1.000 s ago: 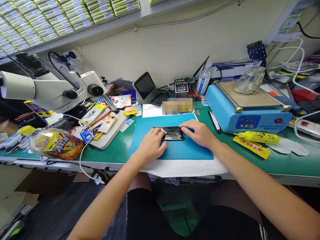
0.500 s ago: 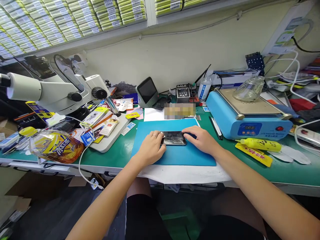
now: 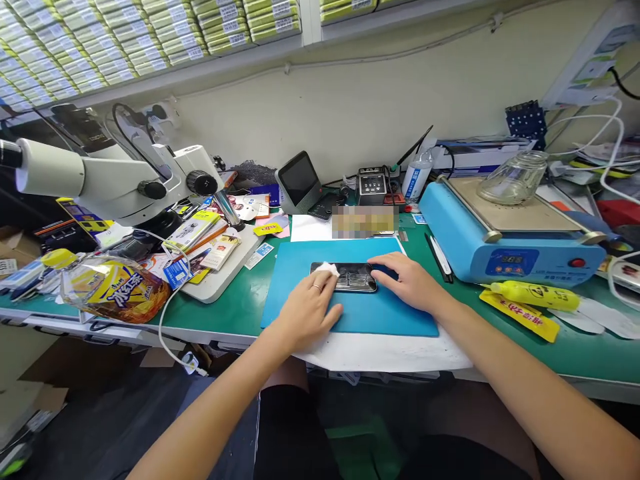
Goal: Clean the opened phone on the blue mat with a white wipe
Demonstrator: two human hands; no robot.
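Note:
A dark smartphone lies flat on the blue mat, its glossy surface streaked with reflections. With its fingers pressed on a small white tissue, my left hand rests over the phone's left part. A ring sits on one of its fingers. At the phone's right end is my right hand, thumb and fingertips apart and touching or very near the edge. The phone's lower left corner is hidden behind my left hand.
Right of the mat stand a blue heating machine with a glass jar on top, black-and-white tweezers and a yellow tube. A microscope, papers and a tea bottle crowd the left. A small screen device stands behind.
My left hand has shifted down toward me over the phone, and more of the white tissue and the phone's left end now show. My right hand stays at the right end.

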